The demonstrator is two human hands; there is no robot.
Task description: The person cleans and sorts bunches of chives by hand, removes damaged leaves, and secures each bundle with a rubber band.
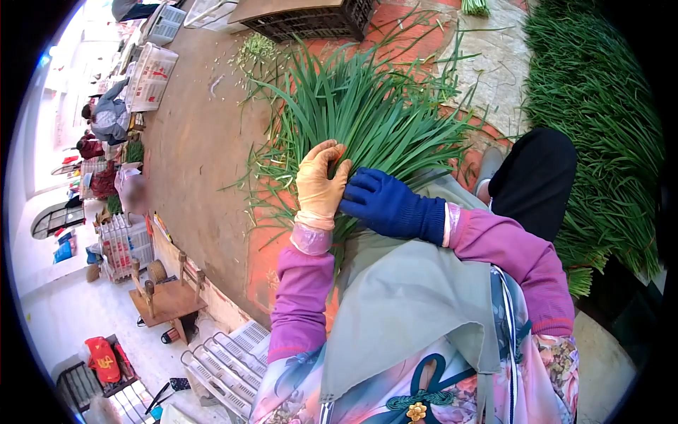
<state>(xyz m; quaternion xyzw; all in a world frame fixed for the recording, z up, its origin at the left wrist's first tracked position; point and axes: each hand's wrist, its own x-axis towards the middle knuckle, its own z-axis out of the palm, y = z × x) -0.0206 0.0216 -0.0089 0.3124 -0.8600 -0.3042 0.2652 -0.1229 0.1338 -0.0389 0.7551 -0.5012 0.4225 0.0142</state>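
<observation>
A large bunch of garlic chives [353, 113] fans out in front of me, its long flat leaves pointing away from my body. My left hand [321, 180], in a yellow-orange rubber glove, is closed on the near part of the bunch with thumb and fingers curled. Right beside it, my right hand [385, 201] wears a dark blue knit glove, its fingers bent over the same leaves. The two hands touch or nearly touch. Some leaves show below them, over the grey-green apron [417, 297]. What lies under the fingers is hidden.
A big heap of chives [600, 127] lies at the right. Leaf scraps [258, 53] litter the floor. A dark crate [311, 21] stands ahead, an upturned wooden stool [166, 304] and white crate [229, 364] at left. Other people [109, 116] work farther off.
</observation>
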